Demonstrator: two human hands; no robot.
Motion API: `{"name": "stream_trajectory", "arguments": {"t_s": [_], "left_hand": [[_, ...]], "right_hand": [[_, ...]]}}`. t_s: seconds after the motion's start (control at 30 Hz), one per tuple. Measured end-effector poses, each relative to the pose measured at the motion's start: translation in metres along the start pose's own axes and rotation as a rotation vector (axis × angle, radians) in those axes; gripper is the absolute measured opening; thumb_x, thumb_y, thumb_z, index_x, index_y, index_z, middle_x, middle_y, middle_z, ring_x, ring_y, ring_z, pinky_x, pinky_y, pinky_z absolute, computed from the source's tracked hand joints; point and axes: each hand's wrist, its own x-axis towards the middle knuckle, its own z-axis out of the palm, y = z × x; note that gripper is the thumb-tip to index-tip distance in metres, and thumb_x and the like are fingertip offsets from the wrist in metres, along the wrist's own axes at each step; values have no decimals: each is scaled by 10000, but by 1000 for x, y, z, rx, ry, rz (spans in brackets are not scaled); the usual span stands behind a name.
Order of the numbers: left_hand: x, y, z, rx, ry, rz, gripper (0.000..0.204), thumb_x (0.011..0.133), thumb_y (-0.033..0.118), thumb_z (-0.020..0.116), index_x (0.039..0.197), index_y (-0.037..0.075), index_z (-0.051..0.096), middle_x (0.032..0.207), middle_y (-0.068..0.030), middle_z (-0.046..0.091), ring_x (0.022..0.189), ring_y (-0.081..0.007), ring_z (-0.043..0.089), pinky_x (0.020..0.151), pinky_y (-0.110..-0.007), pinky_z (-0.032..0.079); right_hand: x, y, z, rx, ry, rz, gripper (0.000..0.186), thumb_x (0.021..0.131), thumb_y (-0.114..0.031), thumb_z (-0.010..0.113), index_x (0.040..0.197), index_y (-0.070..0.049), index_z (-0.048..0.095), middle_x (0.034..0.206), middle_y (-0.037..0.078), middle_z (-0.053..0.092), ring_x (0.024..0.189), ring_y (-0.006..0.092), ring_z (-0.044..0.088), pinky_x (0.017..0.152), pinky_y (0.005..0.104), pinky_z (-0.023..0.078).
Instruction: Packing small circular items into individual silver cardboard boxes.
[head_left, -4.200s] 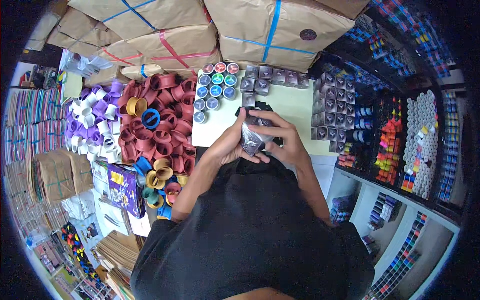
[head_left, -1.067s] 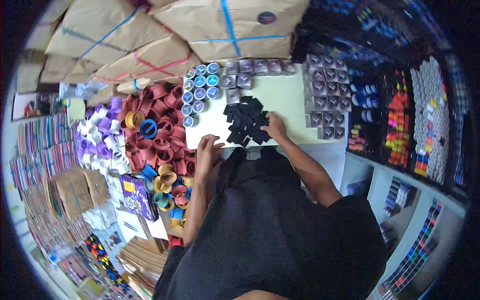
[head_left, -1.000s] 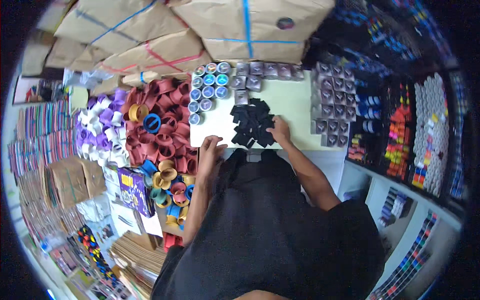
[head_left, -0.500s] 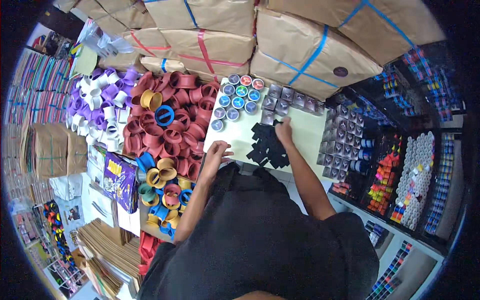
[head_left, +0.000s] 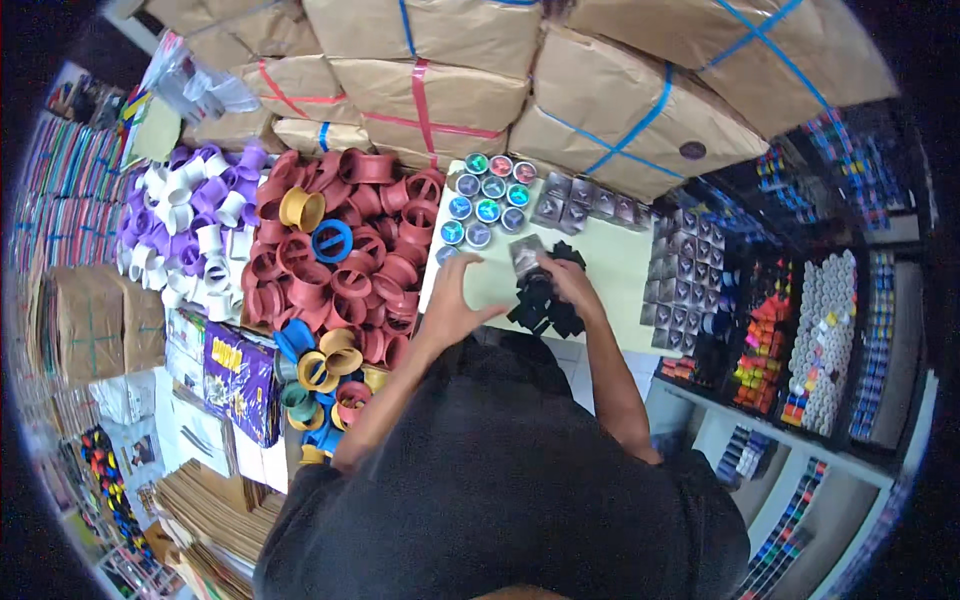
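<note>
My left hand [head_left: 452,305] hovers over the left part of the pale tabletop, thumb and fingers spread in a wide curve around nothing. A small grey box [head_left: 525,256] is at the fingertips of my right hand [head_left: 572,285], which looks closed on its near edge; the exact grip is partly hidden. Beneath and beside that hand lies a pile of flat black pieces [head_left: 540,305]. Beyond both hands stand several round tins [head_left: 488,210] with coloured tops. More small grey boxes [head_left: 573,217] sit at the back of the table.
Grey boxes [head_left: 683,285] stand in rows along the table's right side. Red plastic rings [head_left: 350,285] are heaped on the left, beside white and purple ones [head_left: 205,215]. Large brown paper packages [head_left: 640,110] form a wall behind. Shelves of spools [head_left: 825,345] line the right.
One small grey box has come away from its group toward me, at my right hand's fingertips. My left hand has moved right and spread its fingers. The view has shifted slightly.
</note>
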Motion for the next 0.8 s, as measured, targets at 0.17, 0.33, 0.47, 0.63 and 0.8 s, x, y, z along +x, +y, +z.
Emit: {"name": "stream_trajectory", "arguments": {"t_s": [0.17, 0.33, 0.47, 0.63, 0.8], "left_hand": [[43, 48, -4, -110, -263, 201, 959, 607, 258, 945, 1414, 91, 454, 1367, -205, 503, 1281, -409, 503, 1072, -444, 445], [51, 67, 4, -440, -242, 4, 748, 742, 208, 900, 1350, 72, 485, 1211, -124, 645, 1081, -224, 651, 879, -380, 563], [49, 66, 10, -573, -261, -50, 661, 774, 208, 877, 1311, 55, 524, 1171, -90, 643, 1044, -183, 647, 897, -366, 550], [49, 67, -1, -536, -477, 85, 485, 755, 232, 864, 1125, 10, 643, 951, -62, 702, 931, -144, 662, 898, -299, 516], [45, 89, -6, -732, -395, -174, 540, 776, 85, 849, 1226, 36, 555, 1094, -106, 684, 883, -135, 685, 754, -274, 554]], "right_hand": [[-84, -47, -11, 280, -255, -42, 585, 1011, -637, 423, 833, -117, 622, 665, -73, 441, 536, 55, 361, 506, 249, 282], [-126, -54, -15, 532, -160, -302, 619, 1080, -570, 276, 857, -63, 552, 613, -52, 395, 528, 57, 347, 482, 225, 250], [-145, -55, -16, 270, 274, -468, 309, 1083, -272, 456, 1077, -17, 628, 704, -24, 462, 576, 64, 402, 532, 238, 332], [-172, -82, -26, 1, 84, -830, 551, 873, -126, 726, 1401, -79, 575, 1177, 38, 593, 911, 108, 573, 764, 226, 452], [-165, -84, -47, -56, -90, -761, 615, 808, -142, 793, 1383, -69, 588, 1151, 44, 656, 990, 111, 594, 889, 262, 475]]}}
